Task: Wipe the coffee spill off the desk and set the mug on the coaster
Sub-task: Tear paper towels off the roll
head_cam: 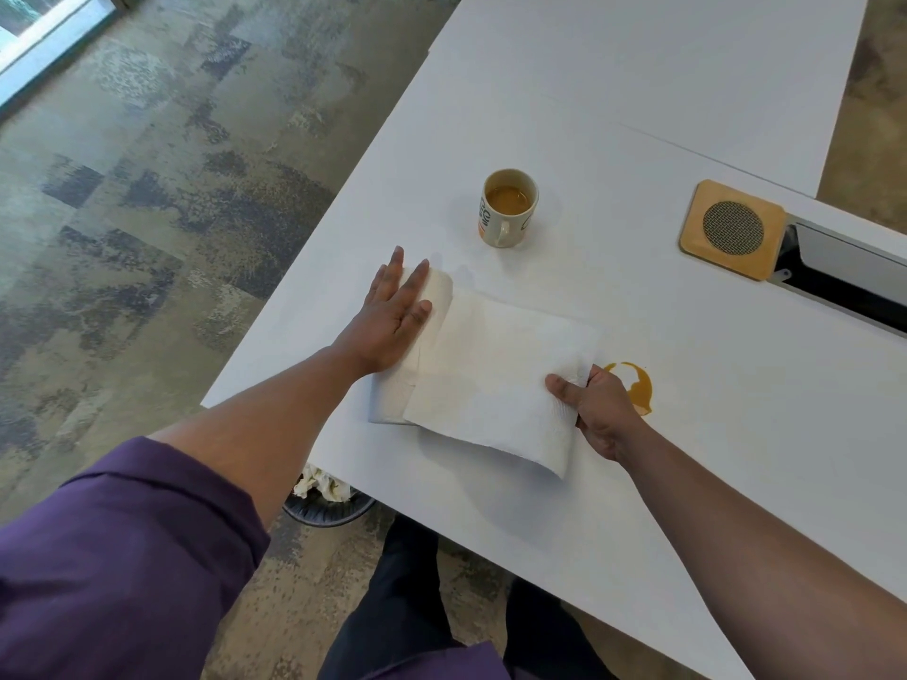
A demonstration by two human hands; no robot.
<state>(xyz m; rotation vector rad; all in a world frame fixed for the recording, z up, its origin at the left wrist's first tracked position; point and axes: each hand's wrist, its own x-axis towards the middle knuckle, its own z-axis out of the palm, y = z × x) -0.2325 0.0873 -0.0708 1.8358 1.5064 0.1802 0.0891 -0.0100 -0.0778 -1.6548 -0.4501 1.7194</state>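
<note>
A paper towel roll [432, 306] lies on its side on the white desk [711, 458]. My left hand [392, 316] presses flat on top of it, fingers straight. A sheet [491, 385] is pulled out from the roll to the right, and my right hand [596, 409] pinches its right edge. Just right of that hand is a brown coffee spill [640, 385], partly hidden by my knuckles. A cream mug [508, 208] with coffee in it stands farther back. The square wooden coaster [731, 229] with a round mesh centre lies at the right.
A cable tray opening [844, 282] with a grey flap cuts into the desk behind the coaster. A black waste bin [326, 503] holding crumpled paper stands on the carpet under the desk's left corner. My legs are below the near edge.
</note>
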